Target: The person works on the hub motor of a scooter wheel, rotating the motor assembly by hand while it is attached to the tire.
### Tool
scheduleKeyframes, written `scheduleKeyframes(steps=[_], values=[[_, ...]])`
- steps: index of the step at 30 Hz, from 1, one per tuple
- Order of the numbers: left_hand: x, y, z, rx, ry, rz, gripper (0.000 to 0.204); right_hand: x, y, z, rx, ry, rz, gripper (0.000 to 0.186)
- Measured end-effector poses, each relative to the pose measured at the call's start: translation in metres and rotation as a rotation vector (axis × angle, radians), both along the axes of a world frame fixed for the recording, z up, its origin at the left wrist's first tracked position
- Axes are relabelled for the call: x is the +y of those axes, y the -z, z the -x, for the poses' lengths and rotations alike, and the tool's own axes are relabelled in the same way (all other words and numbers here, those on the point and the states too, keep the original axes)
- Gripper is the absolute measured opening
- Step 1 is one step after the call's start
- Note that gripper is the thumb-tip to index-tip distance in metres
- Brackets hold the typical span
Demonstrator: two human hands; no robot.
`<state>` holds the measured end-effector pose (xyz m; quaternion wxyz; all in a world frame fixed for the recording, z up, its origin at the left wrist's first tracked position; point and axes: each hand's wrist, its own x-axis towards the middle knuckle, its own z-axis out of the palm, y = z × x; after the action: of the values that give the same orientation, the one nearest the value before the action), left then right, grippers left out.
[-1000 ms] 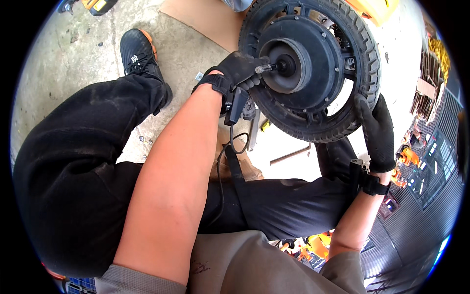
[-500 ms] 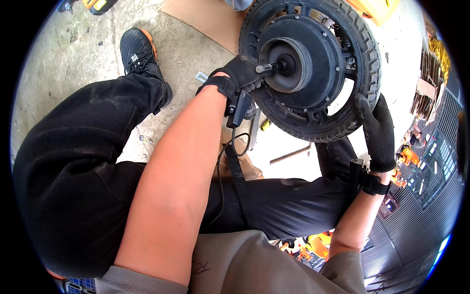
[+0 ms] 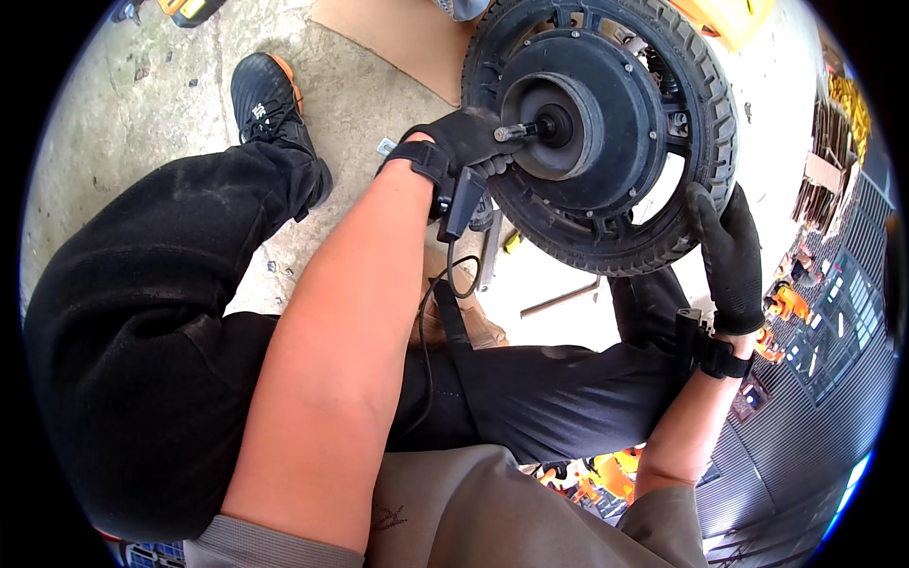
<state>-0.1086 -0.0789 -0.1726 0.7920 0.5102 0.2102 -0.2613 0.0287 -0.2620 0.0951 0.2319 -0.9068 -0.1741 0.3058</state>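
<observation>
At the black rubber-tyred hub-motor wheel (image 3: 606, 123), the gloved left hand (image 3: 464, 142) pinches its metal axle stub (image 3: 519, 132); the gloved right hand (image 3: 727, 251) clasps the tyre's edge.

A flat brown cardboard sheet (image 3: 398, 33) lies on the floor up-left of the left glove's fingers (image 3: 473, 133). Small orange-and-white boxes (image 3: 786, 303) sit just right of the right glove's fingers (image 3: 729, 237); detail is blurred.
</observation>
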Motion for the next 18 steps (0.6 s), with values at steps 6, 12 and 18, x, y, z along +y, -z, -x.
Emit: scheduleKeyframes(steps=[6,12,18], values=[[-0.01,-0.014,0.006,0.21,-0.104,0.244,0.039,-0.006,0.001,-0.003,0.018,0.01,-0.014,0.041],[-0.023,-0.012,0.005,0.099,-0.152,0.201,0.041,-0.005,0.003,-0.004,0.031,0.019,-0.022,0.041],[-0.02,-0.008,0.012,0.165,-0.2,0.458,0.034,-0.005,0.001,-0.005,0.014,-0.007,0.005,0.04]])
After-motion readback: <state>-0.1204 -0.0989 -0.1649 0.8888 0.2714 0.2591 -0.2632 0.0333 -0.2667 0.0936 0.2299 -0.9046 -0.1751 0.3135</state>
